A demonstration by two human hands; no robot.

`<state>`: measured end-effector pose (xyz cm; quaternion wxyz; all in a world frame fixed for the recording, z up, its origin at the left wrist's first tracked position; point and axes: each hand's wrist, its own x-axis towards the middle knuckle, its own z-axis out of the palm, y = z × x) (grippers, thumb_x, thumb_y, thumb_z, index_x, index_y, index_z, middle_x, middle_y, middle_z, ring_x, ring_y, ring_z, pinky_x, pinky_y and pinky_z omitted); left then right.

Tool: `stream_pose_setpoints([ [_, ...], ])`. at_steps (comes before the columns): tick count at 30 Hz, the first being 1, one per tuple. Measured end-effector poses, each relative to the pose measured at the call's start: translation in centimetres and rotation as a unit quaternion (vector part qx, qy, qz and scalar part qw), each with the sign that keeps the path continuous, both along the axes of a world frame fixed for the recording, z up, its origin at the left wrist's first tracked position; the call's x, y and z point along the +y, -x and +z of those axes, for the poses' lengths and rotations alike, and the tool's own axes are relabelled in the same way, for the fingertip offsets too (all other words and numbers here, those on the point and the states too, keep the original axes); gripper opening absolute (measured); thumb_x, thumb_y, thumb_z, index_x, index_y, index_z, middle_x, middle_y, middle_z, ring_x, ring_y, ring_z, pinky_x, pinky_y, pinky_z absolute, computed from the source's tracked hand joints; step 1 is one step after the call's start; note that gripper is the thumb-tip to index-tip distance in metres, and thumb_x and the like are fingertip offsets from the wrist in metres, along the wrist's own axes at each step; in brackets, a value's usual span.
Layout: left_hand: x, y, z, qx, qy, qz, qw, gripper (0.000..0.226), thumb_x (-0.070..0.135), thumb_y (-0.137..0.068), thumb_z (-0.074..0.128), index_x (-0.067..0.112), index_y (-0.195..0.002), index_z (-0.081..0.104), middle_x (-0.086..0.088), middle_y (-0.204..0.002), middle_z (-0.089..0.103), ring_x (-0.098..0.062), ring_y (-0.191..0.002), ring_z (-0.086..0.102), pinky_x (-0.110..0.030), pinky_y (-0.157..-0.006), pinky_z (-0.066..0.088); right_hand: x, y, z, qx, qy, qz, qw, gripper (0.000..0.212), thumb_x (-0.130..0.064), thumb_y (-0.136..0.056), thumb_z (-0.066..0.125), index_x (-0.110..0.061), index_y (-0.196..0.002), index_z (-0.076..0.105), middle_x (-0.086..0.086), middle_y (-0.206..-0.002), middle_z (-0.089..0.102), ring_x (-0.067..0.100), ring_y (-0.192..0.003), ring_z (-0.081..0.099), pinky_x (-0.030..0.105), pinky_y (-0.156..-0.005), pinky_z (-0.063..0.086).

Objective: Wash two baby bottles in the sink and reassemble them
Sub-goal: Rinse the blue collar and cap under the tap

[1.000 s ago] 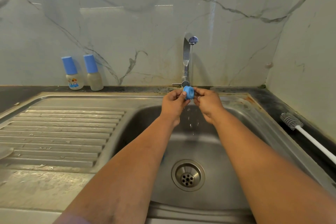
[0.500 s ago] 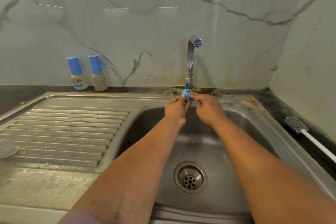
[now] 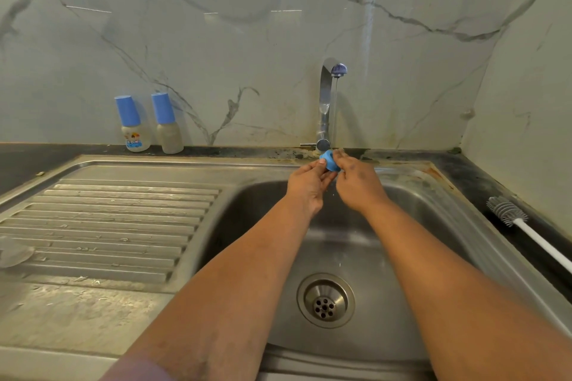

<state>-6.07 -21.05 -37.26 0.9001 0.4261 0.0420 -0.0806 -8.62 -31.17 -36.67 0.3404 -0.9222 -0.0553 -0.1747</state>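
Note:
My left hand [image 3: 306, 184] and my right hand [image 3: 356, 182] hold a small blue bottle part [image 3: 328, 161] between their fingertips under the tap [image 3: 326, 102], above the back of the sink basin [image 3: 418, 257]. A thin stream of water falls from the spout. Two baby bottles with blue caps stand against the wall at the back left: one with a printed picture [image 3: 131, 125] and a plain one [image 3: 167, 124] beside it.
A ribbed steel draining board [image 3: 108, 226] lies left of the basin. A bottle brush [image 3: 526, 232] with a white handle rests on the dark counter at the right. The drain [image 3: 325, 300] sits in the basin floor. A clear round piece [image 3: 14, 252] lies at the far left.
Both hands have shifted slightly up and back with the blue part, closer to the base of the tap, and the part has turned between the fingers.

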Motion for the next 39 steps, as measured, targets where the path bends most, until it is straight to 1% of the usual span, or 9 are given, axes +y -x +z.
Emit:
stream_pose_setpoints([
  [2, 0.1, -0.1, 0.0, -0.001, -0.002, -0.002, 1.000, 0.027, 0.002, -0.097, 0.052, -0.008, -0.122, 0.055, -0.014, -0.095, 0.066, -0.019, -0.084, 0.066, -0.024, -0.073, 0.058, -0.1, 0.1, -0.2, 0.003, -0.001, 0.014, 1.000, 0.056, 0.005, -0.095, 0.038, -0.010, -0.149, 0.035, 0.005, -0.157, 0.030, 0.018, -0.144, 0.028, 0.016, -0.112, 0.014],
  [5, 0.3, -0.3, -0.1, 0.005, 0.010, 0.006, 1.000, 0.029, 0.003, -0.098, 0.050, -0.008, -0.125, 0.053, -0.015, -0.098, 0.065, -0.020, -0.086, 0.066, -0.030, -0.079, 0.057, -0.3, -0.3, 0.0, -0.024, -0.027, -0.013, 0.999, 0.051, 0.005, -0.092, 0.041, -0.010, -0.140, 0.051, 0.006, -0.146, 0.048, 0.020, -0.136, 0.043, 0.017, -0.110, 0.024],
  [12, -0.2, 0.2, -0.1, 0.020, 0.005, 0.001, 1.000, 0.027, 0.004, -0.098, 0.050, -0.005, -0.123, 0.054, -0.015, -0.099, 0.066, -0.019, -0.086, 0.067, -0.026, -0.073, 0.058, -0.4, -1.8, -0.2, 0.029, -0.256, -0.098, 0.961, 0.032, -0.020, -0.098, 0.054, -0.014, -0.129, 0.062, 0.006, -0.130, 0.062, 0.023, -0.116, 0.058, 0.041, -0.104, 0.046],
  [17, -0.1, 0.0, 0.0, 0.019, -0.006, 0.011, 1.000, 0.026, 0.003, -0.099, 0.048, -0.005, -0.123, 0.055, -0.017, -0.109, 0.065, -0.023, -0.099, 0.065, -0.032, -0.088, 0.056, -0.2, -2.2, -0.4, 0.012, -0.323, -0.098, 0.941, 0.028, -0.011, -0.090, 0.066, -0.015, -0.117, 0.070, 0.001, -0.115, 0.070, 0.015, -0.106, 0.063, 0.033, -0.099, 0.049],
  [23, -0.3, -0.3, 0.1, -0.011, -0.026, 0.001, 1.000, 0.035, 0.020, -0.098, 0.056, -0.005, -0.123, 0.057, -0.020, -0.120, 0.064, -0.025, -0.112, 0.063, -0.032, -0.098, 0.051, 0.1, -2.2, -0.1, -0.033, -0.356, -0.096, 0.929, 0.029, -0.004, -0.084, 0.072, -0.016, -0.110, 0.067, -0.001, -0.102, 0.070, 0.010, -0.091, 0.066, 0.016, -0.075, 0.050],
  [27, -0.2, -0.2, 0.0, -0.039, -0.036, -0.021, 0.998, 0.028, 0.011, -0.093, 0.062, -0.002, -0.117, 0.057, -0.014, -0.106, 0.065, -0.020, -0.094, 0.066, -0.026, -0.087, 0.055, 0.0, -2.1, -0.5, -0.029, -0.285, -0.046, 0.957, 0.036, 0.005, -0.081, 0.069, -0.018, -0.109, 0.067, -0.001, -0.093, 0.070, 0.009, -0.082, 0.066, 0.013, -0.066, 0.049],
  [31, 0.3, -0.7, -0.2, -0.046, -0.056, 0.001, 0.997, 0.035, 0.006, -0.093, 0.060, -0.002, -0.127, 0.056, -0.012, -0.106, 0.066, -0.019, -0.097, 0.065, -0.025, -0.085, 0.055, -0.2, -2.5, -1.1, -0.011, -0.174, -0.028, 0.984, 0.040, 0.009, -0.084, 0.056, -0.021, -0.108, 0.067, -0.002, -0.103, 0.067, 0.018, -0.104, 0.060, 0.017, -0.077, 0.045],
  [36, 0.3, -0.6, -0.5, -0.036, -0.090, -0.019, 0.995, 0.036, 0.014, -0.097, 0.056, -0.001, -0.129, 0.056, -0.015, -0.116, 0.064, -0.023, -0.107, 0.060, -0.028, -0.091, 0.050, -1.0, -1.6, -1.3, 0.020, 0.113, -0.054, 0.992, 0.055, 0.003, -0.085, 0.048, -0.032, -0.127, 0.055, -0.006, -0.137, 0.052, 0.025, -0.124, 0.034, 0.035, -0.097, 0.031],
  [39, 0.2, -0.8, -0.6, -0.030, -0.084, -0.018, 0.996, 0.029, 0.015, -0.099, 0.053, 0.000, -0.123, 0.059, -0.017, -0.117, 0.064, -0.025, -0.110, 0.061, -0.031, -0.097, 0.049, -0.9, -1.8, -1.3, 0.023, 0.085, -0.060, 0.994, 0.053, 0.003, -0.087, 0.048, -0.032, -0.127, 0.058, -0.003, -0.138, 0.051, 0.025, -0.127, 0.036, 0.036, -0.101, 0.031],
])
